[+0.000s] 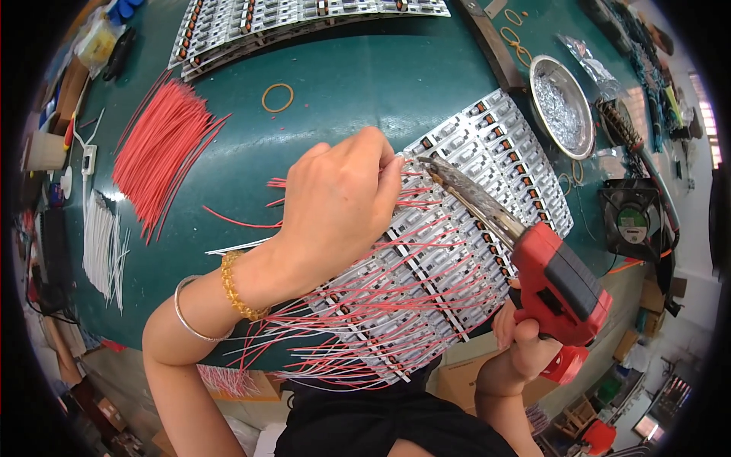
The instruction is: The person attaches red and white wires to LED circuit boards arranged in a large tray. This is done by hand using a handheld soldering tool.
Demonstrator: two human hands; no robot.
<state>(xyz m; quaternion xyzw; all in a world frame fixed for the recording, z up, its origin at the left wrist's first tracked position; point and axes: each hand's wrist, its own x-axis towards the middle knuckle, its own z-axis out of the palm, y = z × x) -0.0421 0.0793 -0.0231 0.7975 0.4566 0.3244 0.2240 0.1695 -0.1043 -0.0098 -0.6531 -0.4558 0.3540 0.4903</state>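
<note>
My right hand [525,346] is wrapped around the handle of a red and black soldering gun [560,286]. Its long, darkened tip reaches up and left to the far-left part of a panel of small circuit boards [514,164]. Close by the tip, my left hand [339,202] is closed in a pinch, a short end of red wire [411,174] showing at the fingertips. Many red and white wires [403,301] trail leftward off the near rows of the panel. My left hand hides part of the boards and wires beneath it.
Left lie a bundle of red wires [164,148] and a smaller bundle of white wires [101,247]. More board panels [304,19] are stacked at the back. A metal bowl of silvery bits [562,107] and a black fan [632,221] stand right. A rubber band [278,97] lies behind my left hand.
</note>
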